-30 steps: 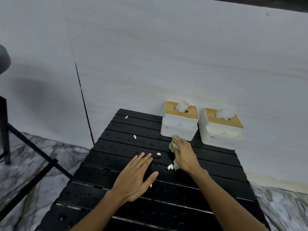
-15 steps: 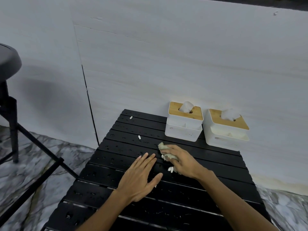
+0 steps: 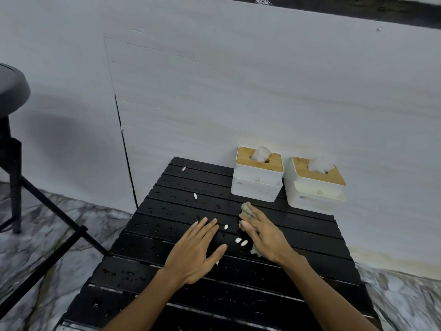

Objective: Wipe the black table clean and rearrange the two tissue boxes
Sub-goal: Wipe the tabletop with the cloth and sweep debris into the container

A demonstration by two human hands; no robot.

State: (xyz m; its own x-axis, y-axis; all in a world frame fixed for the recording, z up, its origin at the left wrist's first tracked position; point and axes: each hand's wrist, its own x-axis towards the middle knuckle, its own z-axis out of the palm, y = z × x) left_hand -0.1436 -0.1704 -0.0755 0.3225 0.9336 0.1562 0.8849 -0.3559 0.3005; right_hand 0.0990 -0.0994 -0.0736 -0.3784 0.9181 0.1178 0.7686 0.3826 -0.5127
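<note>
Head view, from the left: a round black stool (image 3: 9,91) stands on the marbled floor, well apart from the black table (image 3: 167,206). That table is made of matte slats with thin gaps, dotted with droplets and small white crumbs (image 3: 240,241); two crumbs lie far left, three sit between the hands. The left hand (image 3: 195,249) rests flat, fingers spread and holding nothing, as it did a second ago. The right hand (image 3: 263,235) presses a crumpled greenish cloth (image 3: 244,210) under a loosely curled palm, fingers lying over it. Half a second ago the cloth had swept left toward the other hand; now it sits back to the right, just near of the left box (image 3: 257,177), so this looks like a back-and-forth wiping stroke herding crumbs together. Much of the far left remains unwiped, I judge. Both boxes are white, smooth plastic with flat bamboo lids and soft tissue tufts poking out; the right box (image 3: 315,187) stands just beside the first at the far right corner against the pale wall, neither rearranged yet.
</note>
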